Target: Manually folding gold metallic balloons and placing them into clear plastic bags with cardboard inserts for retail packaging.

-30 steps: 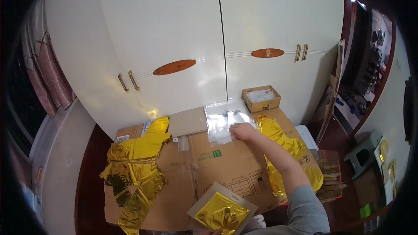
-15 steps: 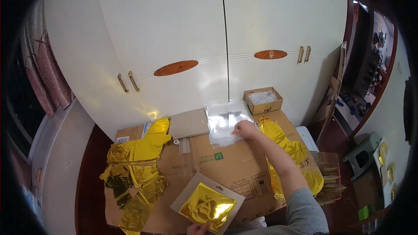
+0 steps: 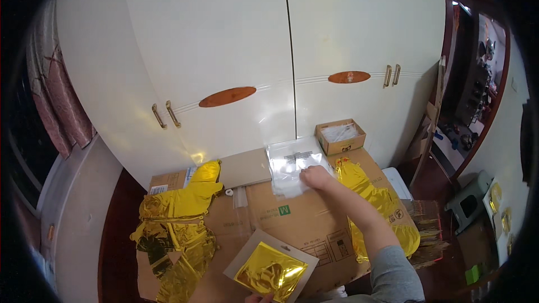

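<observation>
My left hand (image 3: pixel 260 298), partly cut off by the lower edge, is closed on the near corner of a grey card (image 3: pixel 234 268). On that card lies a folded gold foil balloon (image 3: pixel 270 271). Farther off, my right hand (image 3: pixel 316 177) reaches to a stack of clear plastic bags (image 3: pixel 292 160) against the cabinet. Its fingers are curled together at the right side of the top bag and seem to pinch it; the fingertips are partly hidden.
Gold foil balloons spread over the left (image 3: pixel 182 202) and right (image 3: pixel 368 188) of the cardboard-covered table (image 3: pixel 241 224). A small open carton (image 3: pixel 341 137) with clear plastic inside stands behind the bags. Grey-brown cards (image 3: pixel 244 169) lie left of them. White cabinet doors (image 3: pixel 213 33) rise behind.
My right hand has shifted slightly downward at the bags, with its fingers more tucked in. My left hand still holds the card; the whole view has moved a little.
</observation>
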Demonstrator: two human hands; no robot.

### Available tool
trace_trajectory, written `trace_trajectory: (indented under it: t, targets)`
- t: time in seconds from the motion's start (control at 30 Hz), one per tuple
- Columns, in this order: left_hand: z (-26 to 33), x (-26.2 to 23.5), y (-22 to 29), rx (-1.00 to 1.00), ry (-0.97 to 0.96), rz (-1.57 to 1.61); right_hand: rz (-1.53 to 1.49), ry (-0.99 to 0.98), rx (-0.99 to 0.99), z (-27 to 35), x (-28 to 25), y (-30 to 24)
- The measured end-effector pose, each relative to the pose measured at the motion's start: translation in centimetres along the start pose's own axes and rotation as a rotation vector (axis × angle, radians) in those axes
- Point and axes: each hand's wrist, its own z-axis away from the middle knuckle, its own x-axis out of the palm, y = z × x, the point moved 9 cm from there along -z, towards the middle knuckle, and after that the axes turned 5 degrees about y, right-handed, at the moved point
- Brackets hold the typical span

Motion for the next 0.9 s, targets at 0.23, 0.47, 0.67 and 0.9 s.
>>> trace_trajectory:
  t: [0.23,0.47,0.67,0.9]
  targets:
    - [0.4,0.2,0.2,-0.065,-0.065,0.117,-0.408,0.119,0.461,0.4,-6.9,1.4]
    - [-0.2,-1.0,-0.1,-0.205,0.046,0.547,-0.313,-0.142,0.135,5.6,-8.7,-11.5]
    - [-1.4,1.0,1.9,-0.449,-0.056,0.645,-0.395,-0.143,0.035,8.5,-5.5,-15.3]
    - [-0.5,0.7,4.1,-0.41,-0.034,0.52,-0.333,-0.171,0.035,8.8,-7.2,-16.4]
